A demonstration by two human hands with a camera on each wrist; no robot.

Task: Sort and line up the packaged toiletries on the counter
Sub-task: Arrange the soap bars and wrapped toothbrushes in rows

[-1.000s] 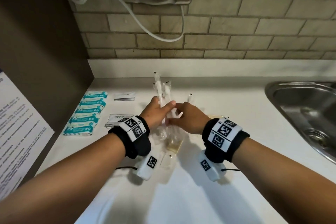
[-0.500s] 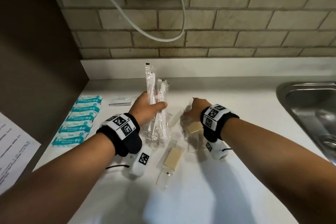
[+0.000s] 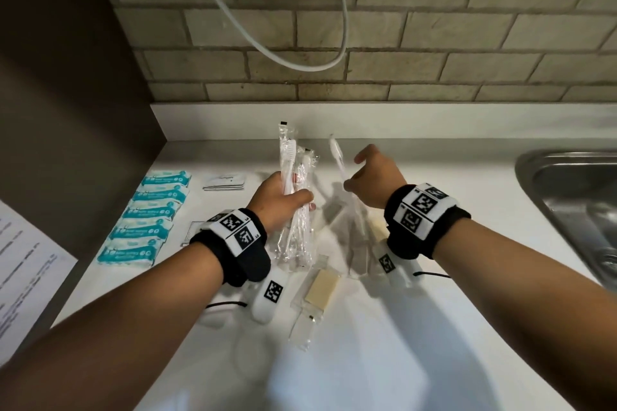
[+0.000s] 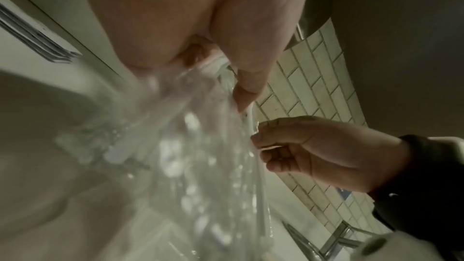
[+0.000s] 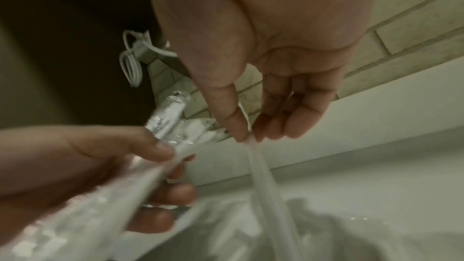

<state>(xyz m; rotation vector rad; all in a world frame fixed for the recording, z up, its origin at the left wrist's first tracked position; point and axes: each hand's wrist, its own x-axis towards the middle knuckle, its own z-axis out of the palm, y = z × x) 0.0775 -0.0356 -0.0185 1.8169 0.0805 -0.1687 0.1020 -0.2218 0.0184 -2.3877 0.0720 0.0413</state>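
My left hand [image 3: 283,200] grips a bundle of clear-wrapped toothbrushes [image 3: 293,177] upright above the white counter [image 3: 367,360]; the bundle [image 4: 191,146] fills the left wrist view. To its right, my right hand [image 3: 370,177] pinches one more wrapped toothbrush [image 3: 340,163] between thumb and fingertips, head up; the right wrist view shows this toothbrush [image 5: 261,176] hanging from the pinch. A wrapped beige soap bar [image 3: 322,284] lies on the counter below the hands. Further clear packets [image 3: 357,243] lie under my right wrist, partly hidden.
A column of teal-and-white sachets [image 3: 147,217] lies at the counter's left beside a dark panel [image 3: 66,110]. Small white packets [image 3: 225,181] sit behind them. A steel sink [image 3: 574,210] is at the right. A white cable [image 3: 267,43] hangs on the brick wall.
My right hand went down to the packets on the counter, then rose holding a single wrapped toothbrush. The left hand kept its bundle upright.
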